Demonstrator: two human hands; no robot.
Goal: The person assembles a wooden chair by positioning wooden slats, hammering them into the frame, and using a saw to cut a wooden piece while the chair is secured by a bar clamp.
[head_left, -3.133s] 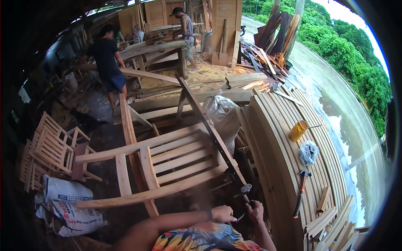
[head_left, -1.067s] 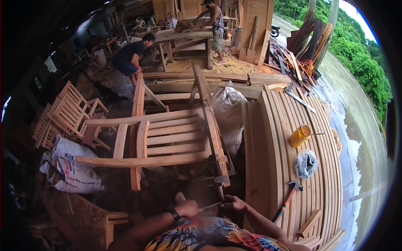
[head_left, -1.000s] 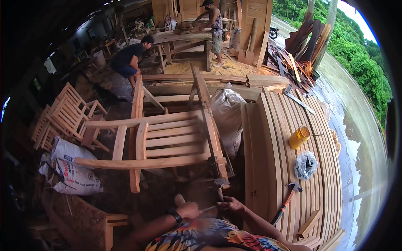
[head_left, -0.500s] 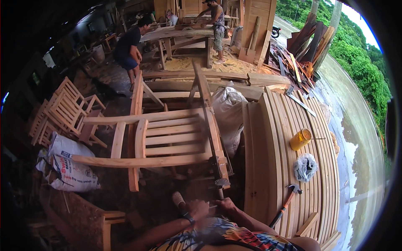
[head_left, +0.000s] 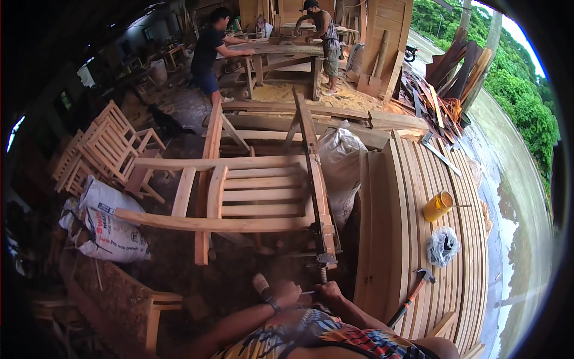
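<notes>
A slatted wooden chair frame (head_left: 257, 225) lies across two wooden beams in front of me. Along its right end runs a long dark bar clamp (head_left: 317, 206), whose threaded screw points toward me. At the near end of that screw, my right hand (head_left: 329, 292) is closed on the clamp's thin metal handle (head_left: 307, 292). My left hand (head_left: 286, 294), with a dark band at its wrist, is closed at the handle's left end. Both hands are close together, just in front of my body. The fingers' undersides are hidden.
Stacked planks (head_left: 418, 239) on the right carry a hammer (head_left: 412, 296), a yellow jar (head_left: 437, 206), a plastic bag (head_left: 443, 246) and a metal square (head_left: 440, 153). White sacks (head_left: 113, 227) and finished chairs (head_left: 110, 146) stand left. Two co-workers are at a far worktable (head_left: 281, 49).
My view has shifted, so the scene sits a little further right. The far-left co-worker has straightened from a stoop and now reaches onto the worktable. My hands stay on the clamp handle.
</notes>
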